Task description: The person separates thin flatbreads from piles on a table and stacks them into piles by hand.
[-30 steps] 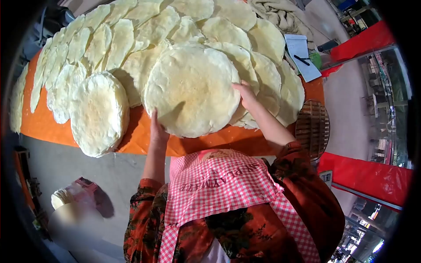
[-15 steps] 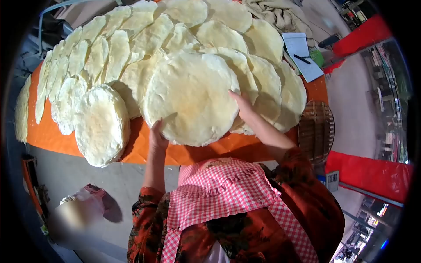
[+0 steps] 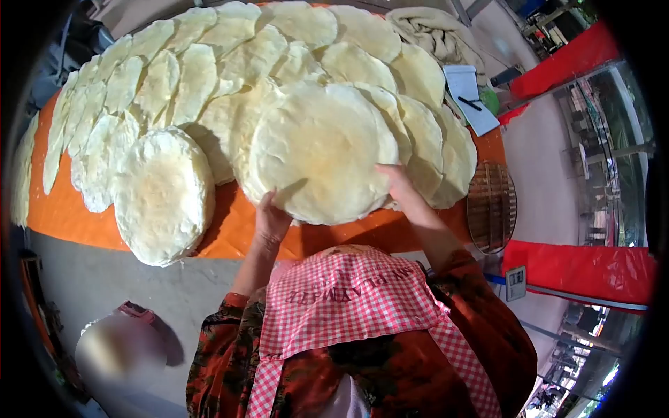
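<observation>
In the head view, the large round flatbread is lying near the front edge of the orange surface, overlapping other breads; whether it is a single piece or several layers, I cannot tell. The left hand is clamping its near-left rim, thumb on top, and the right hand is pinching its right rim; the fingers beneath are hiding from sight. It is looking light but floppy and easy to tear, dry rather than slippery, so opposite sides of the rim, with fingers spread underneath, are seeming the safest hold. Just right of this flatbread, overlapping breads are crowding its edge, while more sheets are covering the area beyond it. A thick bread stack is sitting apart to its left. Farther right of it, a slatted rack is standing near the surface's end; beyond, to its far right, a pen is lying on a notebook, with a crumpled cloth behind.
</observation>
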Motion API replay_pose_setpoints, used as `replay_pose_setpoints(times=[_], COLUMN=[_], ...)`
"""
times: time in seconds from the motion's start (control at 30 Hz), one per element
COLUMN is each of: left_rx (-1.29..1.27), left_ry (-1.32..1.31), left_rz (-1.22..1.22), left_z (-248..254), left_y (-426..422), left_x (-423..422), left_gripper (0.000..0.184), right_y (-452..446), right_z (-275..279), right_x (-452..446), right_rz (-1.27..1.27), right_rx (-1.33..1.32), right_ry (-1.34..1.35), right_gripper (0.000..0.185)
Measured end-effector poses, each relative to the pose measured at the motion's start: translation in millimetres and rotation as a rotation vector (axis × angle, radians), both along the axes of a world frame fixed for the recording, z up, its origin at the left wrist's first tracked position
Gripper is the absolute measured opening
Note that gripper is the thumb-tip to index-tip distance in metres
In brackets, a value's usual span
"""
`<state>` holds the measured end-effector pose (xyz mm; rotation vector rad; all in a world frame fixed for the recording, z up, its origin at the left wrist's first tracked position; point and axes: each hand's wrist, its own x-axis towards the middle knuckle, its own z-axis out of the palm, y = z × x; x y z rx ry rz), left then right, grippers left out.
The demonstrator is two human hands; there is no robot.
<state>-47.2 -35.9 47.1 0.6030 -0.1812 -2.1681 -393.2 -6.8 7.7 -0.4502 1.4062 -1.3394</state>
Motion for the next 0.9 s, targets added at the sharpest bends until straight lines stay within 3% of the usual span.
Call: replay_pose_setpoints(times=[0.07,0.17,0.23,0.27,0.3,0.33,0.4,0.5,0.6,0.63,0.73,0.8,0.83,0.87,0.9], left_rx=[0.076,0.164,0.181,-0.172,0.169,0.027,-0.028,0.21,0.226,0.193,0.034,-0.03,-0.113,-0.148,-0.168], left_ry=[0.053,-0.041,-0.148,-0.556,-0.389,-0.346,-0.222,0.229,0.074,0.116,0.112,-0.012,0.032,-0.259,-0.34], left_rz=[-0.056,-0.183,-0.216,-0.248,-0.152,-0.066,-0.236,-0.228,-0.199,-0.168,-0.005,0.156,0.251,0.395,0.446], left_z=[16,-16,-35,-42,-50,-57,-14,-15,31,4,18,80,83,127,136], left_y=[-23,-49,-62,-54,-54,-42,-24,-26,-35,-43,-71,-80,-81,-71,-73], left_x=[14,15,4,-1,-12,-18,5,29,36,28,61,121,148,182,219], left_gripper=[0.068,0.061,0.06,0.047,0.038,0.037,0.041,0.043,0.043,0.043,0.05,0.046,0.044,0.044,0.044], right_y=[1,-4,-13,-16,-17,-11,-4,-2,-35,-50,-92,-117,-127,-140,-151], right_z=[53,103,100,89,68,84,90,128,182,215,289,321,329,329,329], right_x=[10,28,23,19,6,13,-3,12,41,66,132,182,203,220,239], right_rz=[-0.078,0.003,0.017,0.018,0.019,0.029,0.02,0.08,0.206,0.25,0.355,0.471,0.524,0.529,0.532], right_rx=[0.008,-0.091,0.135,0.163,0.217,0.282,0.257,0.222,0.07,0.043,-0.097,-0.263,-0.342,-0.34,-0.348], right_ry=[0.082,-0.006,-0.319,-0.267,-0.17,-0.117,-0.054,0.155,0.398,0.401,0.47,0.451,0.424,0.401,0.379], right_gripper=[0.059,0.051,0.053,0.053,0.054,0.055,0.058,0.058,0.055,0.054,0.055,0.055,0.055,0.055,0.055])
